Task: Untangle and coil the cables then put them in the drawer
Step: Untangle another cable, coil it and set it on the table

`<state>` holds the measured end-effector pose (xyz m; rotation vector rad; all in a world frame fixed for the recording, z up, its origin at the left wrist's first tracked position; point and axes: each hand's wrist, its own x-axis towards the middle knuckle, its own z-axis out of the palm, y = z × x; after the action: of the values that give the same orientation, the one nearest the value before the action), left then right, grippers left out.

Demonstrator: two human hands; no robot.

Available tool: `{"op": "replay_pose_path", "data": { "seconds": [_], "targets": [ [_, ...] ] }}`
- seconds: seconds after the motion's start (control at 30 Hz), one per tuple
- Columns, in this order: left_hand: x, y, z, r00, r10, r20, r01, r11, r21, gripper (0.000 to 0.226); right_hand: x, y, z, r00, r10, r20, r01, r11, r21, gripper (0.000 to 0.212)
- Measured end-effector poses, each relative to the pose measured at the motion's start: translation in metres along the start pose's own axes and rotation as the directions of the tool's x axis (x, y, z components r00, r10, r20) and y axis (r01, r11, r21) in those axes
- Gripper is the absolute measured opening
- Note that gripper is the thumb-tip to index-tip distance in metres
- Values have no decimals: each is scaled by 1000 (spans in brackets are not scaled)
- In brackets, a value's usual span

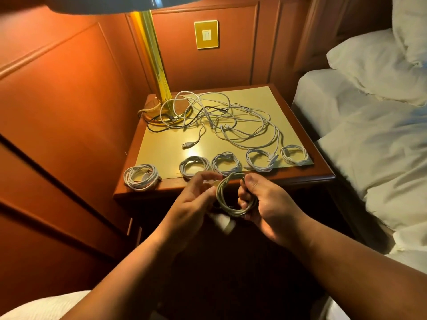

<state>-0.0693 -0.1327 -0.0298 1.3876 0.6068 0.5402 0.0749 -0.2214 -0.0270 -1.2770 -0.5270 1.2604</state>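
Observation:
Just in front of the nightstand's front edge I hold a coiled white cable (227,197) between both hands. My right hand (265,204) grips the coil's right side with fingers curled through the loop. My left hand (194,199) pinches the cable's end at the coil's left side; it is blurred. A tangle of white and black cables (221,116) lies on the back of the nightstand top (161,144). Several coiled white cables sit in a row along the front edge, from the left coil (141,177) to the right coil (295,154). No drawer front is clearly visible.
A brass lamp (159,77) stands at the nightstand's back left corner, with cables looped round its base. A bed with white sheets and pillows (381,135) is close on the right. Wood panelling (69,112) closes in the left and back.

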Motion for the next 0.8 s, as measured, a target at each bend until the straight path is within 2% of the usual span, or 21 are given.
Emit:
{"op": "replay_pose_path", "data": {
  "seconds": [0.07, 0.13, 0.2, 0.27, 0.4, 0.47, 0.63, 0.8],
  "targets": [
    [1, -2, -1, 999, 17, -36, -6, 962, 273, 17, 0, 2, -1, 997, -47, -62, 35, 983, -182, 32],
    [1, -4, -1, 993, -40, -107, 70, 952, 299, 15, 0, 4, -1, 988, -110, -112, 79, 964, -253, 32],
    [-1, -5, 3, 977, -148, -152, 164, 982, 98, 15, 0, 5, -1, 974, -179, -140, 140, 958, -252, 29],
    [-2, -6, 8, 952, -249, -175, 227, 964, -138, 19, 1, 2, -1, 958, -227, -172, 183, 954, -240, 27],
    [-7, -6, 15, 906, -423, -27, 351, 786, -509, 25, 4, 0, -3, 925, -264, -274, 198, 949, -245, 27],
    [-10, -4, 15, 898, -436, 53, 389, 732, -560, 33, 5, 2, -2, 913, -270, -306, 197, 948, -249, 26],
    [-12, -5, 18, 909, -417, 29, 375, 783, -495, 42, 6, 4, 1, 909, -203, -363, 167, 978, -129, 22],
    [-17, -3, 26, 930, -353, 102, 344, 738, -580, 40, 3, 13, 8, 915, -177, -363, 179, 983, -28, 24]
  ]
}}
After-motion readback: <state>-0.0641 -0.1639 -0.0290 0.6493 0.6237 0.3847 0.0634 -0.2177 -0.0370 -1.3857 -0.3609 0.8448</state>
